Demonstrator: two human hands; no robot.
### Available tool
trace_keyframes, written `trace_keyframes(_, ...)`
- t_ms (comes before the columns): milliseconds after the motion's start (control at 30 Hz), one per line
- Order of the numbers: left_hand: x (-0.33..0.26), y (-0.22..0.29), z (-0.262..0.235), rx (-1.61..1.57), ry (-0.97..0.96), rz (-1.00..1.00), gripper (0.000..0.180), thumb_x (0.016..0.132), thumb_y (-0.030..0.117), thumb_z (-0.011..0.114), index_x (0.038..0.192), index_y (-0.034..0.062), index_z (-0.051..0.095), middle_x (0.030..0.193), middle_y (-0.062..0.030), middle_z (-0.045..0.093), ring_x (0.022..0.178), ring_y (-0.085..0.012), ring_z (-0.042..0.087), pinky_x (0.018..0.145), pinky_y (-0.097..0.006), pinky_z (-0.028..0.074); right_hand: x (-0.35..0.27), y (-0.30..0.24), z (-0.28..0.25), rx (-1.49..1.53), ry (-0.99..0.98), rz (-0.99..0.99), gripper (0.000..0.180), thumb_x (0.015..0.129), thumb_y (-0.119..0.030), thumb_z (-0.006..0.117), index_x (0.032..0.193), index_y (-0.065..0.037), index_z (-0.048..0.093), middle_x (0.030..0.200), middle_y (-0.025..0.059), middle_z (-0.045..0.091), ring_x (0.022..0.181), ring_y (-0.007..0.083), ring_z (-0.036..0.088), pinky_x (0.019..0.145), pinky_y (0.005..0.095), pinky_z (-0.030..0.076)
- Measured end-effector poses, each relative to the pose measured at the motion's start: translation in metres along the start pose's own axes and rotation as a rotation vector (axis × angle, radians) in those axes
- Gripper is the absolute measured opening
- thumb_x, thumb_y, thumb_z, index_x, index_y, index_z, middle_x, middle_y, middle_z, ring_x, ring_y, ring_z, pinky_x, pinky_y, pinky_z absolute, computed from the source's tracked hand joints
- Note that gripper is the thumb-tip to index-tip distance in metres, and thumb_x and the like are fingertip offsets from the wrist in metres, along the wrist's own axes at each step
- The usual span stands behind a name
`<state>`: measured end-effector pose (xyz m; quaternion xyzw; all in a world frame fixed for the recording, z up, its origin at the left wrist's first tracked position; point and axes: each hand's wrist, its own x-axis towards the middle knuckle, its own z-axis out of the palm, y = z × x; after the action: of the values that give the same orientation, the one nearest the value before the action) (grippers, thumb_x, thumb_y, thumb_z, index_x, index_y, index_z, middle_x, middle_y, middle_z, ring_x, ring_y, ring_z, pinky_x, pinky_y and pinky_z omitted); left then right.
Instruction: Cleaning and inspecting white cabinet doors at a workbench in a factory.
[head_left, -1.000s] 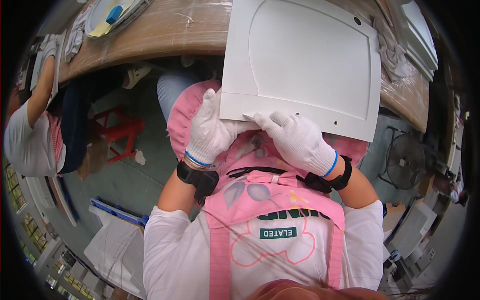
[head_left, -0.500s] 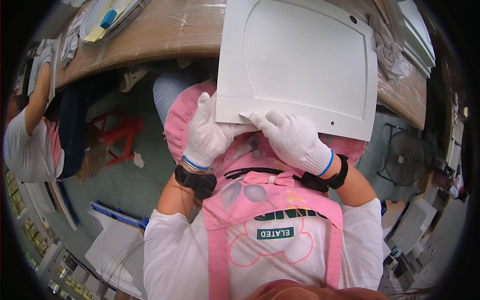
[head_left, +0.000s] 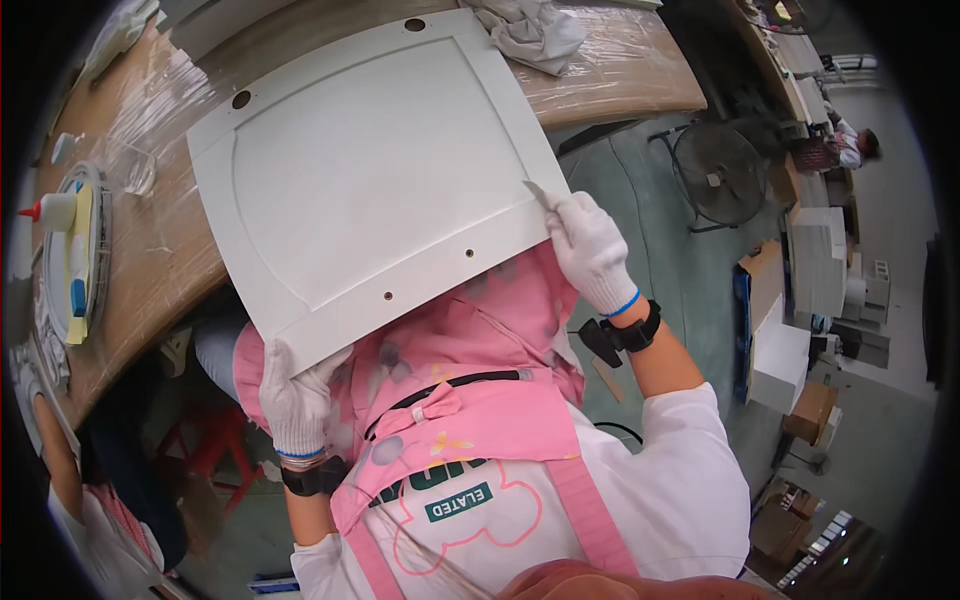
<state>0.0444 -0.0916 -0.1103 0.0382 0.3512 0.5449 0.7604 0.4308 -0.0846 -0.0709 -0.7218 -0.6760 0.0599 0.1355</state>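
In the head view the white panel (head_left: 370,180) has swung round from half a second ago to fill the upper centre, its lower corner gripped by the left hand (head_left: 297,400) and the right hand (head_left: 590,250) closed around a small blade at its right edge, suggesting edge trimming; it looks flat, framed, with drilled holes.

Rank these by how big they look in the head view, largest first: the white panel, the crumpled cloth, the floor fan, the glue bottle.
1. White panel
2. Crumpled cloth and floor fan: alike, and the fan is farther off, so unranked
3. Glue bottle
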Motion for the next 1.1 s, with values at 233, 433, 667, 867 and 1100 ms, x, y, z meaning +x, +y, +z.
trace_keyframes(233,-0.003,0.004,0.001,0.079,0.027,0.025,0.044,0.103,0.019,0.043,0.137,-0.0069,0.033,0.134,-0.029,0.047,0.117,-0.048,0.055,0.085,-0.061,0.058,-0.01,-0.001,-0.017,0.163,-0.071,-0.201,0.024,0.089,-0.009,0.057,0.113,-0.007,0.062,0.097,0.0177,0.062,0.081,0.0367,0.064,0.069,0.0429,0.052)
trace_keyframes(433,-0.005,0.003,-0.004,0.07,0.033,0.025,0.044,0.103,0.019,0.043,0.137,-0.0068,0.033,0.134,-0.0286,0.047,0.117,-0.048,0.055,0.085,-0.061,0.057,0.0,0.036,-0.005,0.012,0.196,0.128,0.023,0.084,-0.009,0.06,0.106,-0.01,0.06,0.09,0.0149,0.059,0.076,0.0374,0.061,0.065,0.0456,0.05)
trace_keyframes(667,-0.002,-0.001,0.001,0.052,-0.005,0.029,0.044,0.103,0.018,0.041,0.138,-0.0061,0.034,0.132,-0.0288,0.049,0.113,-0.0483,0.057,0.083,-0.06,0.059,0.006,0.059,-0.006,0.029,0.149,0.185,0.025,0.089,-0.009,0.057,0.114,-0.01,0.061,0.098,0.0163,0.062,0.087,0.0364,0.064,0.074,0.0451,0.052)
trace_keyframes(867,0.0,0.007,-0.003,0.155,0.033,0.016,0.043,0.102,0.02,0.043,0.137,-0.0043,0.037,0.131,-0.0275,0.052,0.11,-0.046,0.06,0.079,-0.058,0.061,0.072,0.026,-0.042,0.48,0.083,0.115,0.021,0.092,-0.017,0.057,0.106,-0.003,0.065,0.088,0.0152,0.065,0.084,0.0302,0.064,0.075,0.0387,0.051)
trace_keyframes(1100,-0.007,0.015,-0.005,0.208,-0.043,0.117,0.042,0.103,0.023,0.043,0.136,-0.0027,0.04,0.126,-0.0229,0.056,0.108,-0.0391,0.064,0.077,-0.052,0.063,0.19,-0.073,-0.076,1.318,-0.418,0.094,0.021,0.097,-0.017,0.055,0.109,0.0,0.056,0.072,0.0003,0.054,0.052,0.0031,0.043,0.044,0.0181,0.035)
